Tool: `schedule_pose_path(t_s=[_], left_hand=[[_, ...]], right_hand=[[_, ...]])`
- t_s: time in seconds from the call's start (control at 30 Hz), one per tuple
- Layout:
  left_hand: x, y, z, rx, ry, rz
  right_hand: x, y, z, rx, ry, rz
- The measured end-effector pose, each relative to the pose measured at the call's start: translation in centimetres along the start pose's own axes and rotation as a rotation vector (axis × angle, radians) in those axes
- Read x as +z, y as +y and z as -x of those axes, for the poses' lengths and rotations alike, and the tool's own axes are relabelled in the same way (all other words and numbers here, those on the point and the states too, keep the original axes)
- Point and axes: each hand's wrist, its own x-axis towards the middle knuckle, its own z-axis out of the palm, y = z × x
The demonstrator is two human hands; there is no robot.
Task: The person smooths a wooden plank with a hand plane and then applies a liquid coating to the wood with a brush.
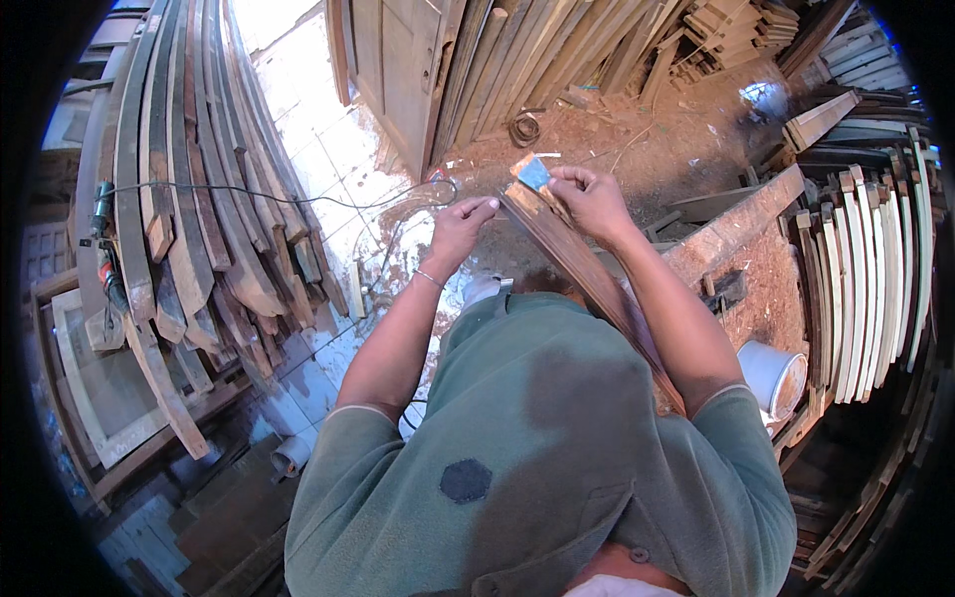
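A long brown wooden board with lengthwise grooves slants from in front of me toward my right side, its far end raised between my hands. My left hand is closed, thumb and fingertips pinched at the left corner of that far end. At the other side of the end, my right hand pinches a small blue square piece between thumb and fingers. That piece lies against the board's tip; whether it is sandpaper or something else I cannot make out. The board's near end is partly hidden by my right arm.
Long planks are stacked at left, with a corded power tool on them and its black cable crossing the tiles. A wooden door leans ahead. At right are a thick beam, pale curved strips and a white bucket.
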Motion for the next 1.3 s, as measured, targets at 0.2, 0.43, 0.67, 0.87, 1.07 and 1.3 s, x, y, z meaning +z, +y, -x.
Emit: schedule_pose_path(t_s=[0.2,0.43,0.67,0.87,1.07,1.3], left_hand=[[-1.2,0.5,1.2,-0.044,0.060,-0.011],[-3.7,-2.1,2.0,-0.175,0.129,0.056],[-4.8,-7.5,2.3,-0.240,0.147,0.037],[-4.8,-8.3,4.2,-0.302,0.218,0.069],[-5.0,-9.8,4.6,-0.353,0.213,0.054],[-5.0,-9.9,5.6,-0.391,0.236,0.059]], right_hand=[[-2.9,2.1,3.9,-0.008,-0.091,-0.001],[-1.7,2.7,6.7,-0.086,-0.019,0.203],[2.1,-1.5,0.4,-0.101,0.056,-0.120],[-2.7,-1.7,1.3,0.100,-0.039,-0.532],[-2.4,-1.2,5.0,-0.372,-0.071,0.421],[0.1,-1.7,4.4,-0.422,-0.064,0.633]])
